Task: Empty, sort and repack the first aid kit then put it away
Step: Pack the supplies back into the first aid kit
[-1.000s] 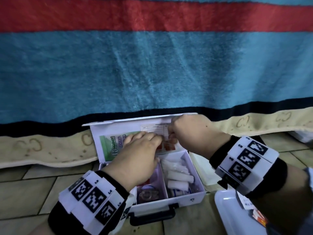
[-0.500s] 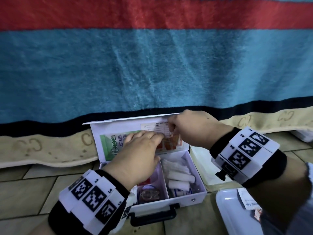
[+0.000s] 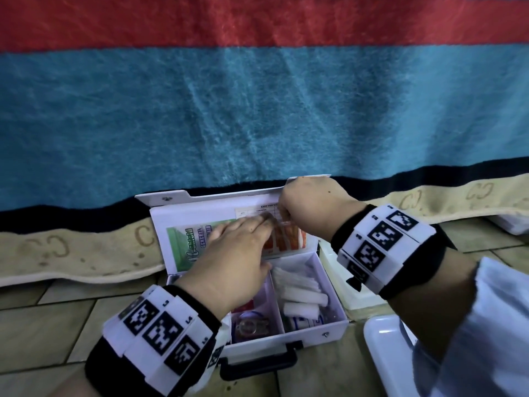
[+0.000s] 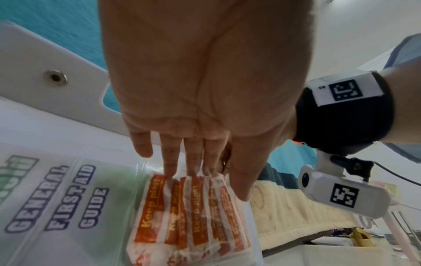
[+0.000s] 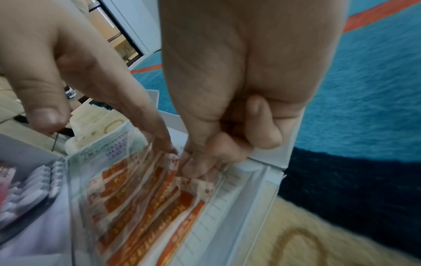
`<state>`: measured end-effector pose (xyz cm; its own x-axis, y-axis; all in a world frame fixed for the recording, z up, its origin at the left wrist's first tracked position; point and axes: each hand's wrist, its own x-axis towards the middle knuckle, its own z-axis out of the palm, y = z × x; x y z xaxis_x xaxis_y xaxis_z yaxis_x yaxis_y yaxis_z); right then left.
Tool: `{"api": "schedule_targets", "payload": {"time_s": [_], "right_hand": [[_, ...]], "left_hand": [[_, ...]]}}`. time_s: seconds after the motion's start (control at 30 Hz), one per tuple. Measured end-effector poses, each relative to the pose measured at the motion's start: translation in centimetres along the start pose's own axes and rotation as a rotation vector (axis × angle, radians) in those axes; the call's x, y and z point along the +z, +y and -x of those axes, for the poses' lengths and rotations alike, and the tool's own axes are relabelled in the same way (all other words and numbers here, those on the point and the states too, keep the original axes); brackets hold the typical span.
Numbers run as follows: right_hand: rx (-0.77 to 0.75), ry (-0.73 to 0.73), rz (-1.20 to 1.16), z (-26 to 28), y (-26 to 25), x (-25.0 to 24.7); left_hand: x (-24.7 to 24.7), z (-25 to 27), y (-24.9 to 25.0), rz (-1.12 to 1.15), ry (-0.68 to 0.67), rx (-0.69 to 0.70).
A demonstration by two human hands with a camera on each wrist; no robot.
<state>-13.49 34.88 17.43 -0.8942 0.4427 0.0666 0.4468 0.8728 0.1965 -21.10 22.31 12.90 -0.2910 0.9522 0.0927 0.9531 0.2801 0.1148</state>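
Observation:
The white first aid kit (image 3: 286, 338) lies open on the tiled floor, its lid (image 3: 177, 213) upright against the blanket. A clear pocket inside the lid holds a green first aid guide (image 4: 56, 198) and orange plasters (image 3: 286, 236) (image 4: 189, 216) (image 5: 141, 198). My left hand (image 3: 257, 242) (image 4: 193, 162) reaches up with straight fingers, whose tips touch the tops of the plasters. My right hand (image 3: 286, 216) (image 5: 196, 165) pinches the pocket's top edge beside them with thumb and forefinger. White gauze rolls (image 3: 300, 293) fill the kit's right compartment.
A striped blue and red blanket (image 3: 257, 110) hangs behind the lid. A white tray (image 3: 383, 353) lies on the floor at the lower right. Another flat white piece (image 3: 343, 282) lies against the kit's right side. The kit's black handle (image 3: 257, 365) faces me.
My right hand has shifted slightly up and left along the lid's top, and more of the orange plasters shows below it. The left hand has barely moved.

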Motion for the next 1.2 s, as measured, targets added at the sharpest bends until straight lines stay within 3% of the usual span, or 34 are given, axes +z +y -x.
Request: {"api": "schedule_targets", "payload": {"time_s": [0.2,0.4,0.47,0.53,0.63,0.7,0.9,1.2], "right_hand": [[0.063,0.075,-0.086,1.7,0.7,-0.4],[0.278,0.187,-0.36,8.6,5.1,-0.5],[0.35,0.099,-0.349,11.9,7.0,0.4],[0.428,-0.11,-0.297,15.1,8.5,2.2],[0.507,-0.423,-0.226,19.3,10.1,6.0],[0.553,-0.536,-0.222,21.8,10.4,8.2],[0.62,-0.526,-0.306,25.3,9.7,11.1],[0.621,-0.526,-0.2,23.1,9.4,11.8]], "left_hand": [[0.0,0.1,-0.3,0.028,-0.03,0.01],[-0.1,0.7,0.2,0.101,-0.018,0.05],[-0.2,1.1,1.5,0.112,0.01,0.104],[0.1,1.6,3.2,0.131,0.006,0.166],[1.2,2.0,5.5,0.147,-0.1,0.235],[2.4,1.9,6.4,0.124,-0.176,0.236],[5.2,1.1,7.8,-0.005,-0.245,0.242],[5.3,1.2,9.6,-0.168,-0.223,0.15]]}}
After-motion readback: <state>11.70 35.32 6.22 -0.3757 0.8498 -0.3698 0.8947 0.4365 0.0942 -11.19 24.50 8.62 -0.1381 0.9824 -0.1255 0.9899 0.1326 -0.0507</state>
